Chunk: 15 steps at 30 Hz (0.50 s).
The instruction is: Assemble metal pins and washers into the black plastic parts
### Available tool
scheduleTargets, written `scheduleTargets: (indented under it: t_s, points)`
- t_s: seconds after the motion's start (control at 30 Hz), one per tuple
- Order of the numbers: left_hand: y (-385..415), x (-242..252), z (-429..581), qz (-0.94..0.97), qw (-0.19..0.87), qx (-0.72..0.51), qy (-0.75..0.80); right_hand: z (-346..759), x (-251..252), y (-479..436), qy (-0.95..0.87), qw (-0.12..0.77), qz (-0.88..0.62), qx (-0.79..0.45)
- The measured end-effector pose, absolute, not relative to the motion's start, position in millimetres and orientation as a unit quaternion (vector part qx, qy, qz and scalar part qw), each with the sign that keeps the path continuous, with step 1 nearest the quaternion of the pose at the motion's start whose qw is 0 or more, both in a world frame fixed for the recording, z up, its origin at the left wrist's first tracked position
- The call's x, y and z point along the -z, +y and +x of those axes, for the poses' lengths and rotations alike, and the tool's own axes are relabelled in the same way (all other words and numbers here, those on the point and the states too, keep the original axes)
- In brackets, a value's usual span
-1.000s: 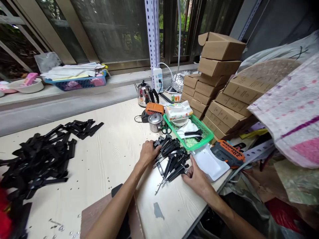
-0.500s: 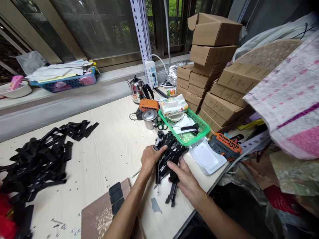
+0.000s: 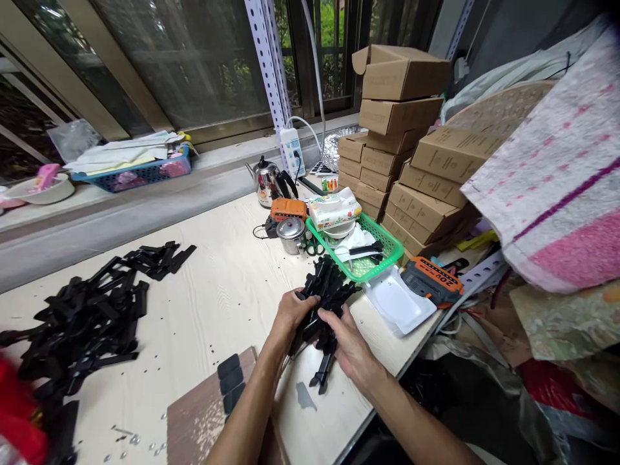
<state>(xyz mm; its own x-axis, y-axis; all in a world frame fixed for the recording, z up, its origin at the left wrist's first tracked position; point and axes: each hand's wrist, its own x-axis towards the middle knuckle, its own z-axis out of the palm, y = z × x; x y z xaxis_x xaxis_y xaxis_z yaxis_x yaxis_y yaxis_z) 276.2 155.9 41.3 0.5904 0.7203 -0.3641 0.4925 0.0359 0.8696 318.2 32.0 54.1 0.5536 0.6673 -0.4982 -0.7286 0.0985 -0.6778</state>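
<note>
A bundle of long black plastic parts [image 3: 328, 281] is gathered between my two hands over the right side of the table. My left hand [image 3: 291, 315] is closed round its left side, thumb on top. My right hand [image 3: 349, 342] grips it from the right, thumb pressed across the parts. One black part [image 3: 323, 373] sticks out below, towards the table's front edge. What lies under my fingers is hidden. On the left of the table lies a large heap of similar black parts [image 3: 97, 316].
A brown board [image 3: 194, 407] with black pads lies in front. Beyond my hands stand a green basket [image 3: 356, 274], a lidded metal pot [image 3: 291, 236] and a kettle [image 3: 266, 184]. To the right are a white tray [image 3: 400, 303], an orange-black battery [image 3: 433, 281] and stacked cartons [image 3: 404, 74].
My hands have come closer together, squeezing the black parts into a tighter bunch. The metal piece seen by my left thumb is out of sight. The camera view has shifted slightly.
</note>
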Motion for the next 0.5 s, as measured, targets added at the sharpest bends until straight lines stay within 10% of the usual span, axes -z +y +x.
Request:
scheduleTargets:
  t_s: [0.5]
  points:
    - [137.9,-83.1,240.4,0.611,0.621,-0.172,0.46,284.9,-60.6,40.1,-0.033,0.791,-0.44,-0.424]
